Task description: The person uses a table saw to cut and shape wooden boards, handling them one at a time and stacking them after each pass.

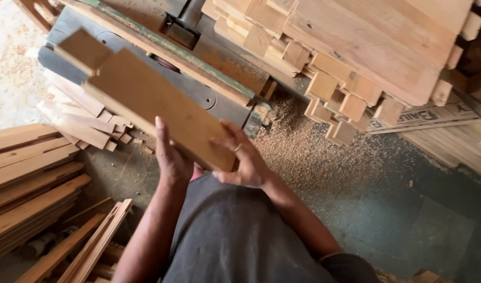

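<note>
Sawdust-covered workshop floor [324, 157], timber crowding in on three sides. Far left: stacked planks [25, 173] and loose offcuts [83, 123] are hemming in that side. Left hand [170, 157] is bracing the near end of the wooden board [156, 107], fingers laid flat along its edge. Board is angling up and away to the left, its far end hanging over the green machine worktop [219, 78]. Right hand [246, 160] is gripping the near right corner, fingers wrapped over the top face.

Risks: grip is only at one end, so the board could tip or slide out; splinter risk on raw edges; the far end could clip the worktop rail. Right: lumber stack [366, 57] is overhanging, ends jutting out. Open room only bottom right.
</note>
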